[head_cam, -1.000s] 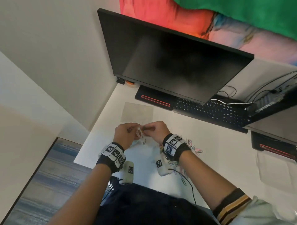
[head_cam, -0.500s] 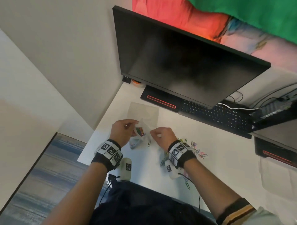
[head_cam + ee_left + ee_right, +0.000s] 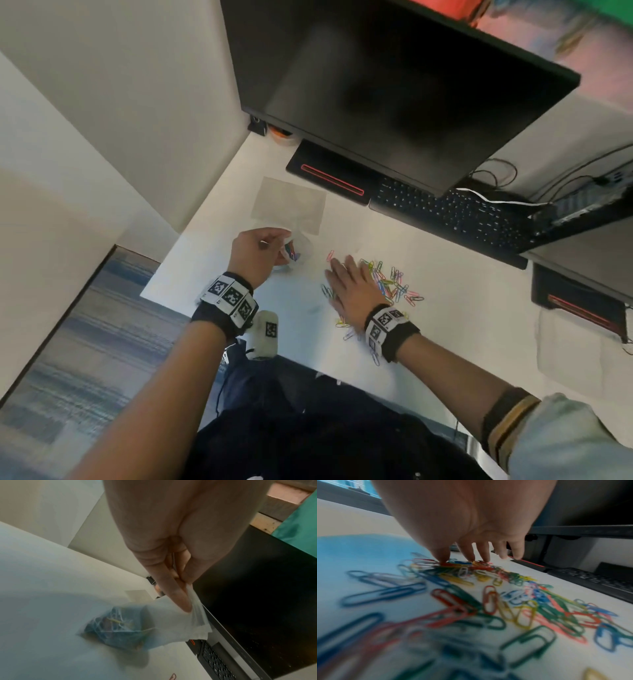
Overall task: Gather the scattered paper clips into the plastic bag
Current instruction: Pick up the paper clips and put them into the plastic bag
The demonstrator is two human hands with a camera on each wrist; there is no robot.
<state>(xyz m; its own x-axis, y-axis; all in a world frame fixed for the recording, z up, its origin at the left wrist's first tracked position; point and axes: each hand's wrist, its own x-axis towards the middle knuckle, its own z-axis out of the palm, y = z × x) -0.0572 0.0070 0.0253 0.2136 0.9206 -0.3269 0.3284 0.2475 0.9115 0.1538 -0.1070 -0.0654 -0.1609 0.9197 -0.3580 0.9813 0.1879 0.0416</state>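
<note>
Left hand (image 3: 256, 255) pinches the rim of one plastic bag (image 3: 173, 623) near the desk (image 3: 462, 308) left edge; several paper clips inside. Right hand (image 3: 352, 286), fingers spread flat, presses on a heap of loose clips (image 3: 394, 284) mid-desk; too many to count.

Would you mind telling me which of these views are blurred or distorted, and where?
Head view: wide-angle bending of the monitor, right hand slightly smeared. Left wrist view: bag soft, clips inside indistinct. Right wrist view: nearest clips heavily blurred, sharper near the fingers; a blue cast on the desk at left.
</note>
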